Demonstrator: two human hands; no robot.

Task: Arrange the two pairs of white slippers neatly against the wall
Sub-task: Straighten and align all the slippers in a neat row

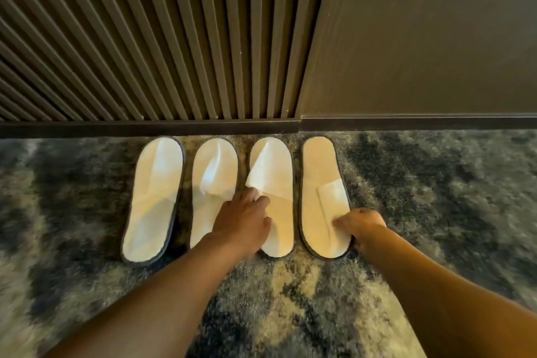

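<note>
Several white slippers lie side by side on the carpet, one end of each at the dark baseboard. The far-left slipper and the second slipper lie untouched. My left hand rests across the gap onto the third slipper, fingers at the edge of its folded upper. My right hand grips the near right edge of the fourth slipper, thumb on its flattened upper. This fourth slipper points the other way, its upper at the near end.
A ribbed dark panel wall stands behind the left slippers, a plain dark wall behind the right. Mottled blue-grey carpet spreads to both sides and toward me.
</note>
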